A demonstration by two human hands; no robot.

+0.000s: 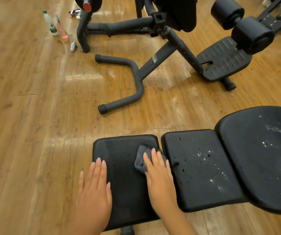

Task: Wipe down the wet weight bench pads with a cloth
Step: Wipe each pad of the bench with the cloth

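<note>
A black weight bench with three pads runs across the lower right. On the nearest pad (124, 160), my left hand (94, 187) lies flat with fingers together at its left edge. My right hand (160, 177) presses a small dark grey cloth (141, 160) onto the same pad near its right edge. The middle pad (202, 167) carries scattered water droplets. More droplets glisten on the large far pad (263, 155) at the right.
Another black exercise machine (172, 41) stands behind on the wooden floor, with a curved foot bar (133, 85), a ribbed footplate (224, 58) and foam rollers (241, 24). Two bottles (51, 24) and a small grey object (73, 46) sit on the floor at upper left.
</note>
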